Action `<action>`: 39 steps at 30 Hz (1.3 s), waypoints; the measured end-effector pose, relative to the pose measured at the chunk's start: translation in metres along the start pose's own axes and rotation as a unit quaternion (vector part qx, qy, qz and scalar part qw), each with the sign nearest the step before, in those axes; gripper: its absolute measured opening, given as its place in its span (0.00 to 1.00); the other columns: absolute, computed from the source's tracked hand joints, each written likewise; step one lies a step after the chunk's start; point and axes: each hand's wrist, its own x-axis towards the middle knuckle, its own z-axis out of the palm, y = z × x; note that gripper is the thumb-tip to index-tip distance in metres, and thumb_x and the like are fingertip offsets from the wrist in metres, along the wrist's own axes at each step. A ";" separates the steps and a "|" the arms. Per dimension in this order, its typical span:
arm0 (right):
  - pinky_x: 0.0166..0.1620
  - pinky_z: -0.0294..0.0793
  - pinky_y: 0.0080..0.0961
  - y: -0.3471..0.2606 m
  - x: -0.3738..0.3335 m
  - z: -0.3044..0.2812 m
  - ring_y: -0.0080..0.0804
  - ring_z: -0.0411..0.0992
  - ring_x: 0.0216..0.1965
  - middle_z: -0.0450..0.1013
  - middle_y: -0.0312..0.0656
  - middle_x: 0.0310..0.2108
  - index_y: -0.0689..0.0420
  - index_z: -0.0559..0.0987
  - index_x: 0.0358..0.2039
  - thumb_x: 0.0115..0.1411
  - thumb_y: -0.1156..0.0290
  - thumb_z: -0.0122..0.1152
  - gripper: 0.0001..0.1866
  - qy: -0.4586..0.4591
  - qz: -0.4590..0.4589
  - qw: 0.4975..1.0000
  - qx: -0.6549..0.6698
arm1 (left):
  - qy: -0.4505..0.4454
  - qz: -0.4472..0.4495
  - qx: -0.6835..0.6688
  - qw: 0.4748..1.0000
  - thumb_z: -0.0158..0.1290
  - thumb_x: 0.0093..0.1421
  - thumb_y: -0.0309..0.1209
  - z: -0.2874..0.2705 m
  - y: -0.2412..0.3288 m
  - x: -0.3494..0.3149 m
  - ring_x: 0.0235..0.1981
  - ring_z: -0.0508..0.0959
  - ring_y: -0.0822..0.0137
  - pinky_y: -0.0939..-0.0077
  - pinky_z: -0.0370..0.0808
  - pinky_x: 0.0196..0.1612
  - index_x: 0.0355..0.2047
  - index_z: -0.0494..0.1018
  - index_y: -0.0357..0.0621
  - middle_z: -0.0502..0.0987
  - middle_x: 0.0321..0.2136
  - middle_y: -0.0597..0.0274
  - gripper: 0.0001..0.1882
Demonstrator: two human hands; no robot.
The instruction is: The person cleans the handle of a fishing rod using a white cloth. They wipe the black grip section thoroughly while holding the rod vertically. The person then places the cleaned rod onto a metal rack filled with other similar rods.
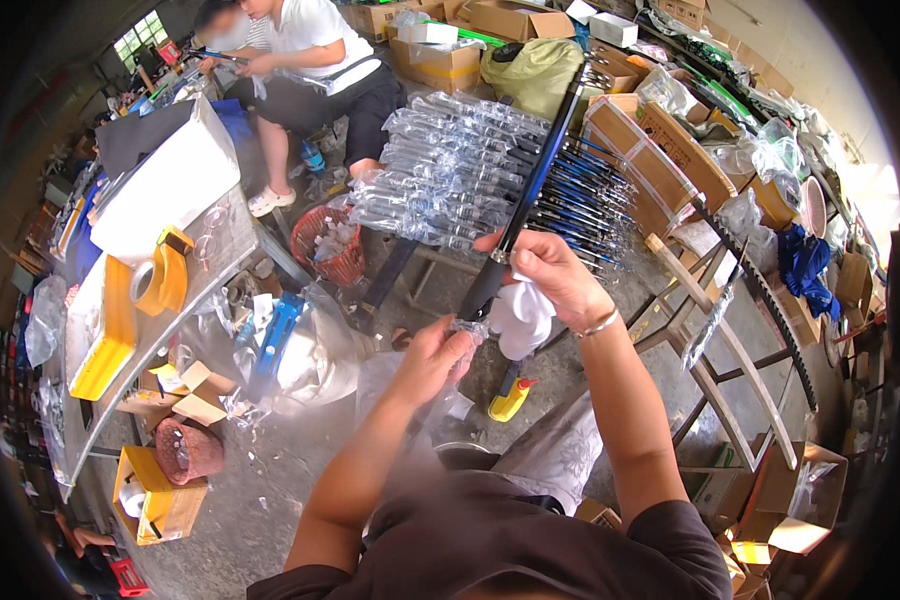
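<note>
A black and blue fishing rod (538,180) slants up and away in front of me, its thick black handle (484,284) toward my body. My right hand (560,275) is closed round the rod above the handle, with a white cloth (520,318) bunched under the fingers. Down at the handle's butt, my left hand (438,358) pinches a clear plastic sleeve (467,332); the sleeve seems to reach just over the butt. Beyond my hands lies a pile of plastic-wrapped rods (450,170), beside a bundle of unwrapped black and blue rods (585,205).
On the left, a table (225,255) carries tape rolls (160,280) and a white box (170,185). A red basket (328,245) stands behind a clear bag (310,350). Wooden frames (720,340) and cartons (660,150) crowd the right. Two people (305,50) sit at far left.
</note>
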 end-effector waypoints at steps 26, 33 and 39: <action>0.42 0.67 0.20 0.021 -0.041 0.060 0.21 0.66 0.38 0.66 0.35 0.38 0.62 0.74 0.39 0.59 0.54 0.60 0.21 0.113 0.006 0.994 0.006 | 0.077 0.070 0.206 0.973 0.50 0.62 0.35 0.020 -0.024 -0.052 0.18 0.71 0.57 0.67 0.66 0.23 0.31 0.67 0.36 0.69 0.17 0.52 0.13; 0.39 0.67 0.16 0.027 -0.057 0.067 0.17 0.65 0.36 0.66 0.31 0.36 0.61 0.74 0.40 0.61 0.55 0.58 0.20 0.128 -0.012 0.992 -0.005 | 0.087 0.095 0.223 0.966 0.52 0.60 0.34 0.027 -0.021 -0.061 0.23 0.73 0.46 0.63 0.67 0.26 0.33 0.68 0.36 0.72 0.20 0.47 0.11; 0.38 0.65 0.16 0.026 -0.060 0.075 0.17 0.64 0.34 0.66 0.30 0.34 0.61 0.74 0.39 0.61 0.54 0.57 0.20 0.160 -0.009 0.987 -0.007 | 0.110 0.125 0.249 0.954 0.53 0.58 0.33 0.031 -0.028 -0.063 0.25 0.74 0.43 0.60 0.67 0.25 0.33 0.68 0.36 0.73 0.22 0.46 0.11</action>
